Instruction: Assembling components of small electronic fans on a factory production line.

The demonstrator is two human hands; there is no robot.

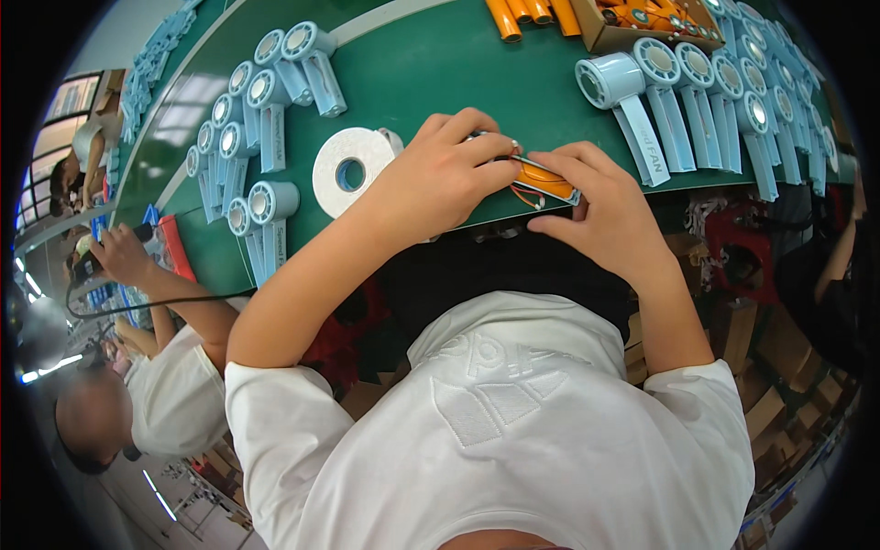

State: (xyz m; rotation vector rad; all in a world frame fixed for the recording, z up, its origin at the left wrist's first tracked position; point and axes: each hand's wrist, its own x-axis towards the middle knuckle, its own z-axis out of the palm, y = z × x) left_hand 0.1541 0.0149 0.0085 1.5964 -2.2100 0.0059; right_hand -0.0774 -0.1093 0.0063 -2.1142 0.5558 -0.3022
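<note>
Both my hands are on an opened light-blue handheld fan at the table's near edge. An orange battery (547, 181) lies along its handle, with thin wires and a small white connector (538, 205) hanging from its side. My left hand (449, 174) is closed over the fan's left end, fingers curled and hiding most of that part. My right hand (600, 200) grips the handle's other end, thumb below and fingers on top, around the battery. Beside my left hand is a wide roll of white tape (331, 171).
Assembled light-blue fans (267, 90) stand in a group to the left; many more (701, 69) line the right. At the far side are orange batteries (503, 18) and a cardboard box (600, 35) of them. A co-worker's hand (124, 255) is at left, near a red object (176, 247) and black cable (165, 301).
</note>
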